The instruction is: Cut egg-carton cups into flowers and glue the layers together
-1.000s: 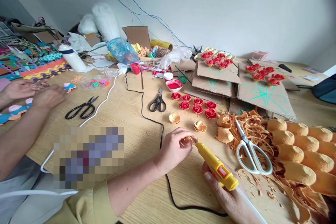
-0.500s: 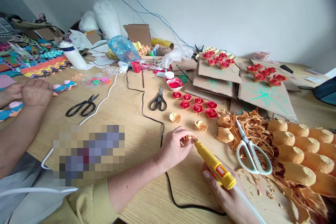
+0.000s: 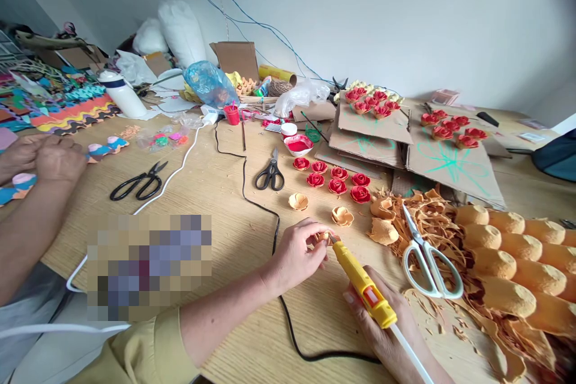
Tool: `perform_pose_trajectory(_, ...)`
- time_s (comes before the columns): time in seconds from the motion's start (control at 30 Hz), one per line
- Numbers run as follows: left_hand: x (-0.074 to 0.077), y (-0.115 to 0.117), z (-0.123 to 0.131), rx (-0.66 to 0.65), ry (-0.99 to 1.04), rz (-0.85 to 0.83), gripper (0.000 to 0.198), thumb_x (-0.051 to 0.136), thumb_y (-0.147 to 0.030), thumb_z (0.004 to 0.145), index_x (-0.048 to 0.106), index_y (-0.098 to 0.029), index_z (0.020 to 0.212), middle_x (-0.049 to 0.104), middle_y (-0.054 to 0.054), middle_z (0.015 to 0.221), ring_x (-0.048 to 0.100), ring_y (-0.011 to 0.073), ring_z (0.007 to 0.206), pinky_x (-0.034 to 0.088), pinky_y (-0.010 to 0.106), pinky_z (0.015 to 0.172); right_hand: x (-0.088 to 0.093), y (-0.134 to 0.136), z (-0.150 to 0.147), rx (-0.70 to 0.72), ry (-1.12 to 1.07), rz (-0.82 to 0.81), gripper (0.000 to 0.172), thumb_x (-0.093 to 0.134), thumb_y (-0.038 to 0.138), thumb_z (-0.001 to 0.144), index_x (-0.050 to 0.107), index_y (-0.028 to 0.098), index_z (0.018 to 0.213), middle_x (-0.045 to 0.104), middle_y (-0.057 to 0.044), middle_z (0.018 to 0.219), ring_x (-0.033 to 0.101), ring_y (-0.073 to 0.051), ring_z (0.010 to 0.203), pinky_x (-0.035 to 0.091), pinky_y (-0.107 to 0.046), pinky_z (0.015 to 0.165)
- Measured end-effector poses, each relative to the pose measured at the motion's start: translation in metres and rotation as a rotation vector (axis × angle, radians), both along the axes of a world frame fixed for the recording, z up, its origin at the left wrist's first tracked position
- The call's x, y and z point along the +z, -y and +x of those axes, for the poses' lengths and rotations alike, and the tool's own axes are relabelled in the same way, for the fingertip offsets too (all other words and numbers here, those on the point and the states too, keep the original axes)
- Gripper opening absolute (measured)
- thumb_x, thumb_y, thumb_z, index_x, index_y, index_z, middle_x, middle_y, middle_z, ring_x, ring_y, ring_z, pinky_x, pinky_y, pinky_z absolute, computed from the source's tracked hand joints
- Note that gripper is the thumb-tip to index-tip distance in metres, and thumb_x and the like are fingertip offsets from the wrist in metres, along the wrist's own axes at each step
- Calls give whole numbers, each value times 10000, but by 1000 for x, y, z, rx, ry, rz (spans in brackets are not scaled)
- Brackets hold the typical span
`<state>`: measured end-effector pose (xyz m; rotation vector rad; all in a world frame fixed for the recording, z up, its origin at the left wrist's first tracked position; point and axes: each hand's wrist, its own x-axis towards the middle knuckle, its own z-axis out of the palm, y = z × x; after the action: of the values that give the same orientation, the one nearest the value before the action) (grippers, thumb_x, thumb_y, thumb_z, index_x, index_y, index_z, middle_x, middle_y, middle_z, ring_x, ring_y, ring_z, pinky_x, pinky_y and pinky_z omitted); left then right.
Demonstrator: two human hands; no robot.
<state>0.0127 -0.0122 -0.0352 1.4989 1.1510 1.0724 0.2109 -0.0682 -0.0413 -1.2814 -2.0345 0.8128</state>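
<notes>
Between the fingertips of my left hand (image 3: 300, 252) is a small orange pulp flower (image 3: 322, 236), mostly covered by the fingers. My right hand (image 3: 387, 318) is wrapped round a yellow hot glue gun (image 3: 360, 279) with a pale glue stick in its rear. The gun's nozzle meets the flower's edge. Just beyond my hands lie two unpainted orange flowers, one nearer (image 3: 342, 216) and one farther left (image 3: 298, 201). Several red painted flowers (image 3: 338, 186) stand behind them. To the right, white-handled scissors (image 3: 429, 261) rest on orange scraps (image 3: 434, 222).
An orange egg-tray sheet (image 3: 513, 264) lies at right. Cardboard sheets (image 3: 454, 162) carry more red flowers. Black-handled scissors (image 3: 270, 174), a bowl of red paint (image 3: 298, 144) and a black cord (image 3: 288, 318) are on the table. Another person's hands (image 3: 58, 159) are at left.
My right hand and the glue gun have shifted slightly left, the nozzle still at the flower. My left hand keeps its hold. The whole view has moved a little.
</notes>
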Motion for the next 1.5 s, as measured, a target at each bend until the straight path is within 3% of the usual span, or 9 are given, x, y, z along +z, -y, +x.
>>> perform_pose_trajectory(0.33, 0, 0, -1, -12, 42, -55, 212, 542, -188, 878, 689, -163, 1028, 637, 64, 1039, 663, 94, 615, 588, 191, 458, 5, -2, -1, 29, 50, 123, 184, 488, 300, 967, 480, 222, 801, 537, 13, 749, 549, -116, 603, 448, -213, 551)
perform_pose_trajectory(0.73, 3, 1, -1, 19, 33, -25, 213, 547, -167, 863, 690, -153, 1021, 642, 69, 1039, 669, 94, 631, 582, 170, 463, 7, 0, 0, 23, 70, 107, 188, 494, 303, 961, 463, 222, 794, 531, 19, 727, 545, -116, 595, 456, -218, 564)
perform_pose_trajectory(1.5, 3, 2, -1, -41, 32, 32, 221, 544, -165, 885, 680, -171, 1059, 609, 67, 1043, 658, 106, 690, 608, 191, 512, 7, 1, 0, -1, 52, 117, 197, 487, 290, 953, 457, 223, 770, 537, 15, 708, 538, -118, 573, 446, -224, 536)
